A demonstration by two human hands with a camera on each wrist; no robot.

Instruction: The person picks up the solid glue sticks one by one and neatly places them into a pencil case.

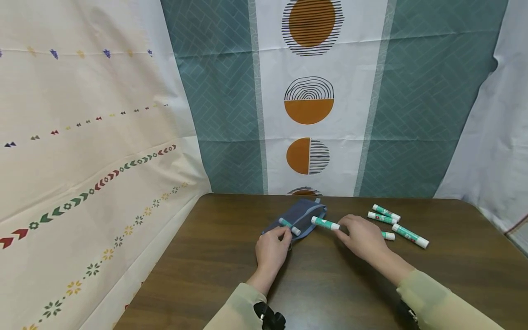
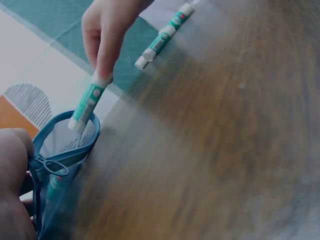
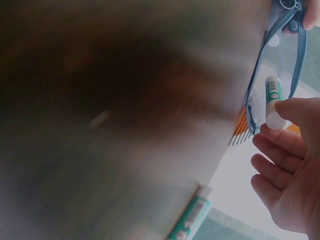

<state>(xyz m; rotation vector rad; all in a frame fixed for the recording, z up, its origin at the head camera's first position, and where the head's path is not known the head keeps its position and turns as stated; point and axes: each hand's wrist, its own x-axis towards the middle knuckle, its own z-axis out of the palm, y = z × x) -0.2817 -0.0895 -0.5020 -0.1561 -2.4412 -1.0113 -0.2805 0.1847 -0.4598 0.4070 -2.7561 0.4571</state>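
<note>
Curtained-off work corner; home or office, cannot tell. Wood-grain desk (image 1: 198,256) backed by teal-and-white printed cloth (image 1: 218,91); cream patterned cloth (image 1: 82,165) hanging left, white cloth (image 1: 495,151) right.

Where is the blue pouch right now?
In the head view, the blue pouch is near the far edge of the table, held by the left hand and left of the right hand.

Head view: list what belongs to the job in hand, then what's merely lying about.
Likely the job:
blue zip pouch, held by the left hand
glue stick pinched in the right hand
glue stick inside the pouch
four loose glue sticks

Merely surroundings:
geometric-print cloth
cream patterned cloth
wooden table
</note>
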